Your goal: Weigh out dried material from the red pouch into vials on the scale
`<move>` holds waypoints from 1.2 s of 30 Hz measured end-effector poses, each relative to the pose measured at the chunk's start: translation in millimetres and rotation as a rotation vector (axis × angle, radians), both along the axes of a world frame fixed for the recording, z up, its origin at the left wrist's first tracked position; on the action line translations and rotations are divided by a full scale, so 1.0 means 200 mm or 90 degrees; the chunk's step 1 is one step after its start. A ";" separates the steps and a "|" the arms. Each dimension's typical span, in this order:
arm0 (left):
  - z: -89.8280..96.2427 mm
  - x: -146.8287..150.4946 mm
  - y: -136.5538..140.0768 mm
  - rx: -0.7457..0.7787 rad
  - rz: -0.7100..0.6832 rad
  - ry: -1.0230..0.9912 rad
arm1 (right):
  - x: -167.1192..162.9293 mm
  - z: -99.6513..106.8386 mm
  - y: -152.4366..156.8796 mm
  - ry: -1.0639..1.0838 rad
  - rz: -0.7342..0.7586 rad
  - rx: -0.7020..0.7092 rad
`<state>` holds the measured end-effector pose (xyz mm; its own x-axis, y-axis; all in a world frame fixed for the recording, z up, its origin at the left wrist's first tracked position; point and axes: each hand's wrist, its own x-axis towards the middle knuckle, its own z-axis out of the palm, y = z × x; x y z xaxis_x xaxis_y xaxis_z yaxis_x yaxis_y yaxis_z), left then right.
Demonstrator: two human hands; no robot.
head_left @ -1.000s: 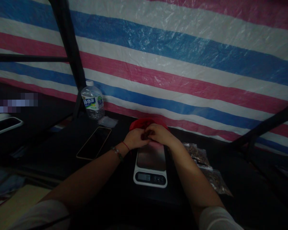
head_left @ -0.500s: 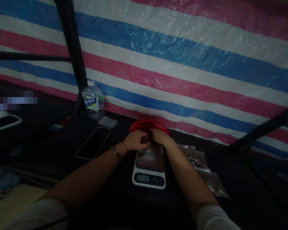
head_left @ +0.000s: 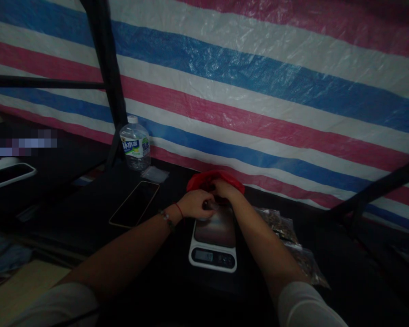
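Observation:
My left hand (head_left: 197,204) is closed above the far end of a kitchen scale (head_left: 214,234), its fingers curled round what looks like a small clear plastic bag (head_left: 211,205). The scale is white with a shiny metal plate and a small lit display. Just behind it lies a red plastic bag (head_left: 199,180) with its mouth toward me. My right hand (head_left: 225,188) reaches into that mouth, and its fingertips are hidden there. Zip bags of small brown pieces (head_left: 281,227) lie right of the scale, partly behind my right forearm.
Left of the scale lies a phone (head_left: 134,204), with a flat clear packet (head_left: 155,174) and a big clear bottle (head_left: 135,145) behind it. A second phone (head_left: 12,176) is at far left. Striped sheeting (head_left: 245,122) and dark metal posts (head_left: 105,68) close off the back.
My left hand has drawn slightly toward me over the scale, and the clear bag in it shows more. My right hand stays at the red bag. The view has shifted slightly.

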<state>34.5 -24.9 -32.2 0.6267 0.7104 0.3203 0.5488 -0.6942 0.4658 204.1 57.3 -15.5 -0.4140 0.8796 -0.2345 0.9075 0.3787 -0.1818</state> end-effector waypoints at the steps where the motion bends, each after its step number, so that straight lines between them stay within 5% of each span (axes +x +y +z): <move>1: 0.00 0.00 0.00 0.001 -0.004 -0.002 | 0.00 0.00 0.00 0.005 -0.002 0.003; 13: 0.02 -0.01 0.00 -0.002 -0.021 -0.001 | 0.08 0.06 -0.06 0.088 -0.018 0.050; 21: 0.01 -0.01 0.02 -0.003 0.057 0.000 | 0.08 0.17 -0.18 0.200 -0.016 0.067; 26: 0.00 0.00 0.02 -0.006 0.124 0.028 | 0.03 0.27 -0.31 0.287 0.077 0.034; 36: 0.01 0.00 0.02 0.003 0.122 0.044 | 0.01 0.22 -0.32 0.235 0.134 0.076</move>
